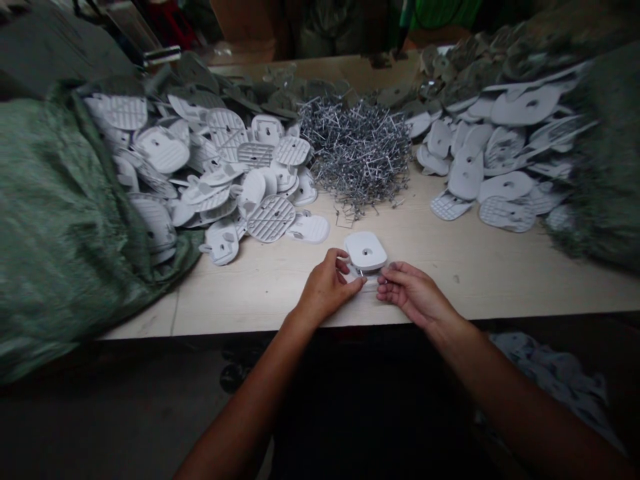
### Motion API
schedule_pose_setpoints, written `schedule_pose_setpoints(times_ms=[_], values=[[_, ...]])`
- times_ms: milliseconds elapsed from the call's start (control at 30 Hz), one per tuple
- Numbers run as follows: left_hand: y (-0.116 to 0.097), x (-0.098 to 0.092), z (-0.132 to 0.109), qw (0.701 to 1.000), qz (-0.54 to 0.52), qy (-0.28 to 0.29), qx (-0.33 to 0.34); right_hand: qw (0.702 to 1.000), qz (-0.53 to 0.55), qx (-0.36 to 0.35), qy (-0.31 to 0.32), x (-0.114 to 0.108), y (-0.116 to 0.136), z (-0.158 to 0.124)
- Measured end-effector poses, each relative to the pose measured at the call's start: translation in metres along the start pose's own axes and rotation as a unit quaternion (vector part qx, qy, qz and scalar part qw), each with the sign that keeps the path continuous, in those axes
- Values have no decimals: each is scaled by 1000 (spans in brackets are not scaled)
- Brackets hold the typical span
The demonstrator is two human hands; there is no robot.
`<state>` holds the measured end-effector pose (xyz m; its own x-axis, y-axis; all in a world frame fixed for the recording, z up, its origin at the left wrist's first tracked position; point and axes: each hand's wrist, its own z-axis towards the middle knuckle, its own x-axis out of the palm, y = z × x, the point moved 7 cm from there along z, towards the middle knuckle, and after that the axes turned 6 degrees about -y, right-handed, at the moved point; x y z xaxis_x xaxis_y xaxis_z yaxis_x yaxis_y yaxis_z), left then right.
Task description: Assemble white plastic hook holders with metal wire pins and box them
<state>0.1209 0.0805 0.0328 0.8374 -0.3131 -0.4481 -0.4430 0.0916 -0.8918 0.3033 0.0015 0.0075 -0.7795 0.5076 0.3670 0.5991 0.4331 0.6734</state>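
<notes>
A white rounded plastic plate point(366, 251) with a small centre hole lies on the pale wooden table point(280, 293) near its front edge. My left hand point(327, 288) is curled beside it, fingertips pinched at the plate's near edge. My right hand point(413, 291) mirrors it from the right, fingers closed on a thin metal pin whose tip barely shows between the two hands. A second flat white piece seems to lie under the plate; I cannot make it out clearly.
A heap of white plastic plates point(220, 167) spills from a green woven sack point(60, 227) at left. A tangle of metal pins point(355, 150) sits at centre back. More plates point(500, 147) and another sack point(605, 167) lie at right.
</notes>
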Motion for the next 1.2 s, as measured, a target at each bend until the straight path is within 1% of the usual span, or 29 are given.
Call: schedule_pose_setpoints(times_ms=[67, 133, 267, 367, 567, 633, 733, 800, 900, 1000, 1100, 1200], values=[[-5, -5, 4, 1000, 23, -5, 15, 999, 18, 25, 14, 0, -2, 3], [-10, -7, 9, 999, 31, 6, 44, 998, 37, 45, 26, 1, -4, 7], [-17, -4, 17, 991, 6, 62, 119, 995, 73, 58, 32, 2, -6, 9], [-13, -2, 20, 989, -15, 81, 125, 995, 90, 32, 14, 2, -4, 8], [-9, 0, 22, 984, -42, 97, 145, 996, 54, -70, -30, 1, 9, 4], [-6, 3, 23, 985, -45, 82, 146, 995, 33, -89, -43, 0, 12, 5], [1, 5, 28, 989, -31, 20, 141, 994, -13, -104, -43, -5, 14, 6], [3, 7, 30, 989, -28, -8, 145, 989, -58, -128, -41, -11, 18, 7], [4, 11, 31, 988, -36, -7, 153, 968, -149, -196, -43, -23, 31, 10], [4, 12, 33, 987, -43, -4, 152, 941, -236, -243, -12, -24, 44, 21], [5, 12, 35, 988, -52, -14, 148, 937, -257, -231, 42, -16, 52, 36], [7, 15, 37, 988, -62, -13, 137, 945, -239, -214, 68, -12, 61, 46]])
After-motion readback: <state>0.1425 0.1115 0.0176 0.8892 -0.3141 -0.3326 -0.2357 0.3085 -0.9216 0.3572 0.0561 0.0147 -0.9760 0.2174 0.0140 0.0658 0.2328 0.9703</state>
